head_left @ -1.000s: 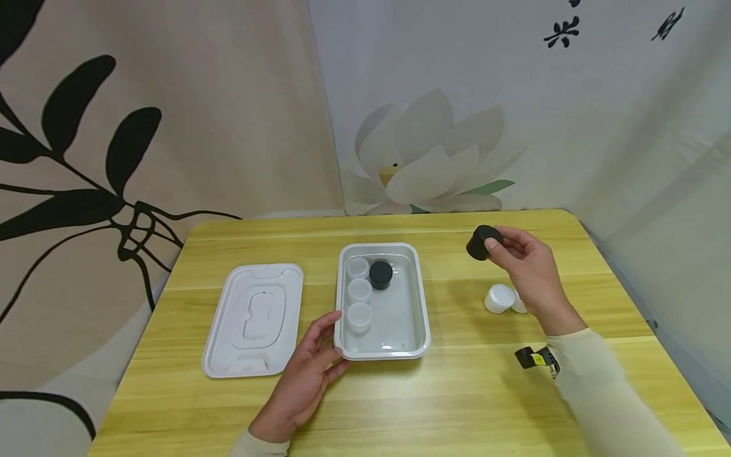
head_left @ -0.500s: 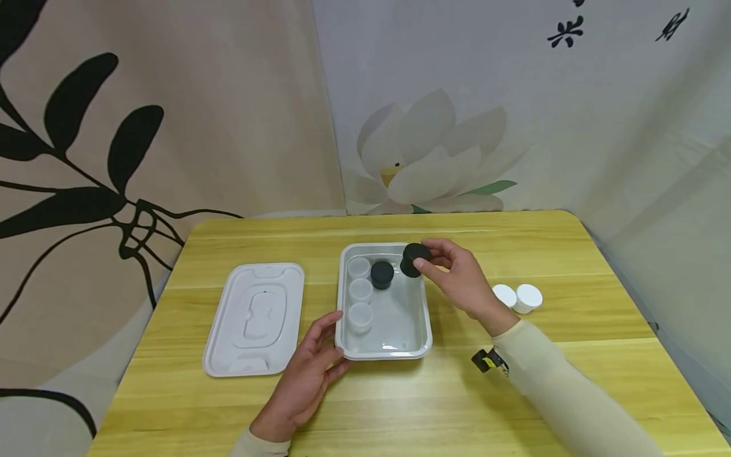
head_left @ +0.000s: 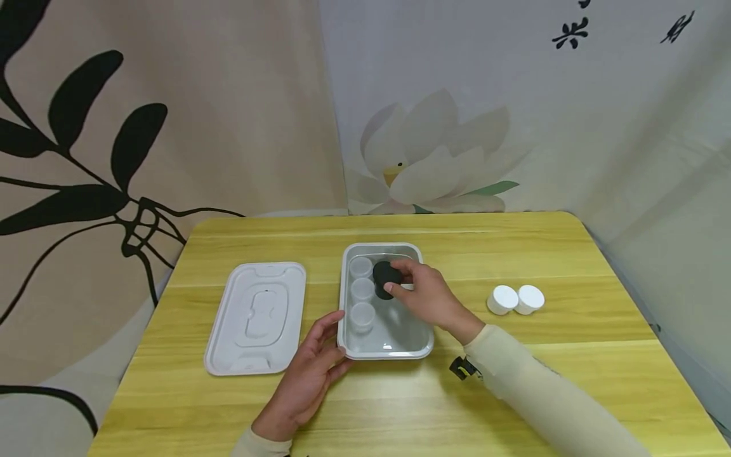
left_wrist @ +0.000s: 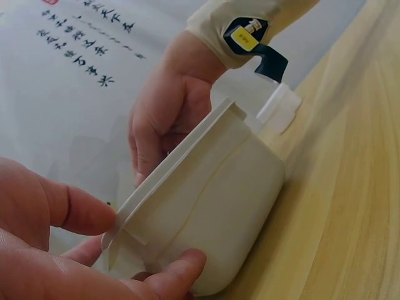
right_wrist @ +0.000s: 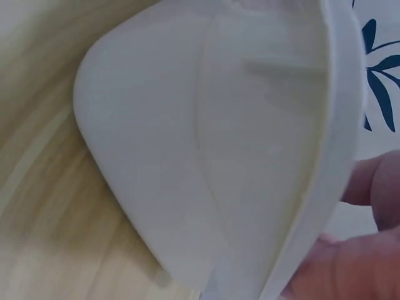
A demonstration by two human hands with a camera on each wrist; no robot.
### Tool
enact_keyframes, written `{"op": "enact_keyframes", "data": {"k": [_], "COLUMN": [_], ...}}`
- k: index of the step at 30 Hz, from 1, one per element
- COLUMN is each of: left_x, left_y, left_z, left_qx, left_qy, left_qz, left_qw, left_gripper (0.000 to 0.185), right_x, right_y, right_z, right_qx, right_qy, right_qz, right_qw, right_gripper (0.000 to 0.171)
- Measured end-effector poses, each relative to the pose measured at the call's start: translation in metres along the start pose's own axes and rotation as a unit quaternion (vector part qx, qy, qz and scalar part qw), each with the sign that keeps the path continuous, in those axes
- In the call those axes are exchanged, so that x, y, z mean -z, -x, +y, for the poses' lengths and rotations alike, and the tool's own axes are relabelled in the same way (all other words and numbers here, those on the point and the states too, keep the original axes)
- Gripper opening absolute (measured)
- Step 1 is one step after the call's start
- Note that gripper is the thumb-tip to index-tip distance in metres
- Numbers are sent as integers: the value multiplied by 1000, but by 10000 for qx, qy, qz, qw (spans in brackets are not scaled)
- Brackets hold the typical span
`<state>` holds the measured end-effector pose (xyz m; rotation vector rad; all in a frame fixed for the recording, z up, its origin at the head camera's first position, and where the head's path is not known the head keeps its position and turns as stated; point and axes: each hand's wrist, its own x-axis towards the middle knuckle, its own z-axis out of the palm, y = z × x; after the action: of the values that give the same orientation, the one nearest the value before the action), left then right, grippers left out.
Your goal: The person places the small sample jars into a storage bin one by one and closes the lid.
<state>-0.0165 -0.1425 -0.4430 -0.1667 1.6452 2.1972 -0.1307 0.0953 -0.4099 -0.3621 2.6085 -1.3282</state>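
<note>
Here, right hand (head_left: 425, 297) gripping black jar (head_left: 386, 277) in tray (head_left: 419, 346), no labels legible.

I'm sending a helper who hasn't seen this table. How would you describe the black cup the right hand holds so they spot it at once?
Start at the yellow wooden table and find the white tray at its middle, lid off to the side. Inside it, beside a column of three clear cups, the right hand grips a black cup. It is dark; the clear cups and the two white cups outside are pale.
</note>
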Motion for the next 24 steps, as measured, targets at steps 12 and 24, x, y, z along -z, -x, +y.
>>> {"op": "enact_keyframes", "data": {"k": [12,24], "left_x": [-1,-2], "left_y": [-1,0], "left_z": [1,-1], "left_qx": [27,-18], "left_qy": [-51,-21], "left_qz": [-93,4], "left_qw": [9999,10000], "left_gripper": [60,59], "right_x": [-8,-23], "right_y": [-4,-5], "right_z": [-12,-17], "right_qx": [39,66], "right_qy": [1301,1770], "right_qz": [-131,-351], "right_qw": [9914,9836], "right_gripper": [51,50]}}
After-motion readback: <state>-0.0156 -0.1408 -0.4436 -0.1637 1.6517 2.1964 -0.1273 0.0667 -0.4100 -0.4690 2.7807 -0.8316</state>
